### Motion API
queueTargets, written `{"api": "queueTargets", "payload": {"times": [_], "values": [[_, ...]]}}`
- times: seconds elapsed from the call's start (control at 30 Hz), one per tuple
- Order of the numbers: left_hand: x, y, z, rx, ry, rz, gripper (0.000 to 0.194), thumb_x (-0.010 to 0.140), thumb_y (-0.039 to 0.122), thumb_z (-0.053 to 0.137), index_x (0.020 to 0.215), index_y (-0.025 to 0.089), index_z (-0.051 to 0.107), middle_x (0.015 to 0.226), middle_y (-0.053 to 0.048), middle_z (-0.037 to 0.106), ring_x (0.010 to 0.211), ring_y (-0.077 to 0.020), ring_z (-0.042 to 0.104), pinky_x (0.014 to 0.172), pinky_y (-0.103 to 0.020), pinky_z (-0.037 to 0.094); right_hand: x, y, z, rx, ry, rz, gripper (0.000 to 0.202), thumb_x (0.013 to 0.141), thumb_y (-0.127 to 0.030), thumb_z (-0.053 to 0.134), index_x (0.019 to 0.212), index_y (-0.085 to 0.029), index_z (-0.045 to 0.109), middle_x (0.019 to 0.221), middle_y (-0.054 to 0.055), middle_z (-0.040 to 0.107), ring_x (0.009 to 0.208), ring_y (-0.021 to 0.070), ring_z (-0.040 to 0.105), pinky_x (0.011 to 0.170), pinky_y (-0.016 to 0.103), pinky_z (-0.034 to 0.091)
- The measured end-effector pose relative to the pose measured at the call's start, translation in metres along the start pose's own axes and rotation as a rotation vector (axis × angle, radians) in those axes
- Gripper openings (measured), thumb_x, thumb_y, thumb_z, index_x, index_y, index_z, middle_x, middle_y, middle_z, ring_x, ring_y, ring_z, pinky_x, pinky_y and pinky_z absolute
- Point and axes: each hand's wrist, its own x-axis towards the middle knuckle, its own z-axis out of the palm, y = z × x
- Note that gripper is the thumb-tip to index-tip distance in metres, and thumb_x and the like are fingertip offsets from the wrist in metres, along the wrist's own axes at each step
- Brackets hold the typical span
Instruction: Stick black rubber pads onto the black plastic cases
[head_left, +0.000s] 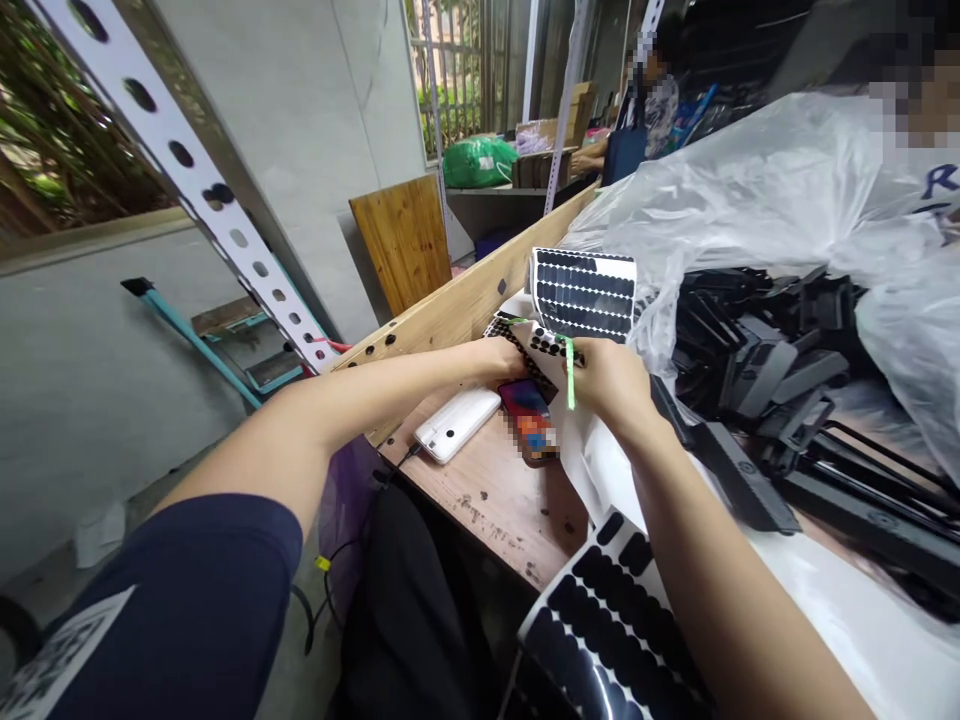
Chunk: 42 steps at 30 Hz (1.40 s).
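My left hand (504, 358) reaches to a strip of small black dots (534, 372) beside the wooden board; its fingertips are hard to make out. My right hand (609, 378) is closed, with a thin green strip (570, 375) hanging from its fingers. Just beyond the hands stands a curled white sheet with rows of black pads (585, 292). Another sheet of larger black pads (607, 620) lies below my right forearm. Under my left hand, a phone with a lit screen (527, 408) lies on the table beside a white device (457, 425) with a cable.
Many black and grey plastic parts (750, 370) lie in clear plastic wrap (765, 190) at the right. A wooden board (450, 310) edges the table (480, 510). A perforated metal post (240, 235) slants at the left. Persons are in the back and at the right.
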Motion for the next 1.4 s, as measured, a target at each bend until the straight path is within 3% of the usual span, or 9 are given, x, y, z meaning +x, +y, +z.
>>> {"api": "queueTargets", "payload": {"times": [0.2, 0.3, 0.43, 0.57, 0.77, 0.93, 1.1, 1.23, 1.4], "values": [[-0.012, 0.000, -0.004, -0.110, -0.058, -0.111, 0.023, 0.086, 0.010, 0.063, 0.099, 0.022, 0.078, 0.127, -0.009, 0.072, 0.128, -0.0241, 0.059, 0.114, -0.034, 0.043, 0.001, 0.003, 0.000, -0.010, -0.002, 0.004, 0.032, 0.091, -0.026, 0.053, 0.109, -0.024, 0.080, 0.101, 0.015, 0.079, 0.093, 0.0317, 0.071, 0.064, 0.033, 0.033], [-0.027, -0.006, -0.006, -0.125, -0.101, -0.288, 0.017, 0.090, 0.020, 0.068, 0.105, 0.018, 0.076, 0.119, -0.011, 0.073, 0.120, -0.0262, 0.064, 0.108, -0.040, 0.047, 0.002, 0.004, 0.001, -0.007, -0.001, -0.002, 0.034, 0.090, -0.026, 0.053, 0.113, -0.025, 0.079, 0.102, 0.014, 0.079, 0.094, 0.0319, 0.071, 0.064, 0.033, 0.033], [-0.034, -0.015, -0.011, -0.117, -0.207, -0.504, 0.032, 0.097, 0.039, 0.066, 0.120, 0.017, 0.067, 0.124, -0.011, 0.067, 0.112, -0.0242, 0.066, 0.098, -0.045, 0.054, 0.003, 0.004, 0.002, -0.005, -0.002, -0.002, 0.034, 0.089, -0.024, 0.053, 0.110, -0.023, 0.080, 0.101, 0.015, 0.079, 0.093, 0.0313, 0.070, 0.064, 0.033, 0.033], [-0.030, -0.018, -0.014, -0.101, -0.304, -0.623, 0.031, 0.096, 0.038, 0.068, 0.118, 0.016, 0.067, 0.121, -0.010, 0.068, 0.110, -0.0236, 0.067, 0.096, -0.044, 0.055, 0.003, 0.005, 0.002, 0.004, -0.005, -0.005, 0.033, 0.090, -0.027, 0.052, 0.108, -0.023, 0.079, 0.102, 0.015, 0.079, 0.092, 0.0317, 0.070, 0.064, 0.033, 0.032], [-0.037, -0.018, -0.012, -0.074, -0.312, -0.639, 0.023, 0.068, 0.015, 0.081, 0.090, 0.016, 0.078, 0.093, -0.011, 0.076, 0.097, -0.0275, 0.070, 0.093, -0.034, 0.051, 0.002, 0.007, 0.001, 0.001, -0.008, -0.006, 0.032, 0.085, -0.021, 0.052, 0.103, -0.022, 0.079, 0.098, 0.015, 0.078, 0.091, 0.0322, 0.070, 0.062, 0.033, 0.031], [-0.044, -0.015, -0.012, -0.043, -0.326, -0.570, 0.021, 0.066, 0.015, 0.076, 0.087, 0.017, 0.079, 0.092, -0.012, 0.077, 0.093, -0.0290, 0.071, 0.089, -0.033, 0.052, 0.002, 0.006, 0.000, 0.000, -0.014, -0.012, 0.030, 0.085, -0.022, 0.054, 0.103, -0.023, 0.079, 0.096, 0.014, 0.078, 0.090, 0.0316, 0.070, 0.062, 0.032, 0.030], [-0.041, -0.012, -0.010, -0.010, -0.312, -0.549, 0.037, 0.064, 0.012, 0.075, 0.101, 0.016, 0.080, 0.104, -0.016, 0.076, 0.101, -0.0319, 0.070, 0.091, -0.034, 0.051, 0.002, 0.005, 0.000, -0.002, -0.021, -0.001, 0.026, 0.088, -0.027, 0.055, 0.097, -0.021, 0.078, 0.095, 0.015, 0.078, 0.090, 0.0326, 0.070, 0.062, 0.033, 0.030], [-0.040, -0.009, -0.015, -0.023, -0.317, -0.547, 0.042, 0.062, 0.009, 0.075, 0.103, 0.017, 0.080, 0.106, -0.015, 0.077, 0.103, -0.0302, 0.070, 0.093, -0.032, 0.050, 0.003, 0.005, 0.001, 0.002, -0.018, -0.002, 0.031, 0.090, -0.028, 0.053, 0.107, -0.023, 0.079, 0.100, 0.015, 0.078, 0.094, 0.0334, 0.070, 0.065, 0.034, 0.033], [-0.041, -0.003, -0.022, -0.093, -0.316, -0.582, 0.031, 0.060, 0.007, 0.074, 0.089, 0.017, 0.080, 0.099, -0.013, 0.078, 0.103, -0.0301, 0.070, 0.091, -0.031, 0.050, 0.004, 0.007, 0.002, 0.002, -0.020, -0.004, 0.035, 0.089, -0.026, 0.053, 0.113, -0.025, 0.079, 0.101, 0.015, 0.079, 0.094, 0.0337, 0.070, 0.067, 0.034, 0.036]]}}
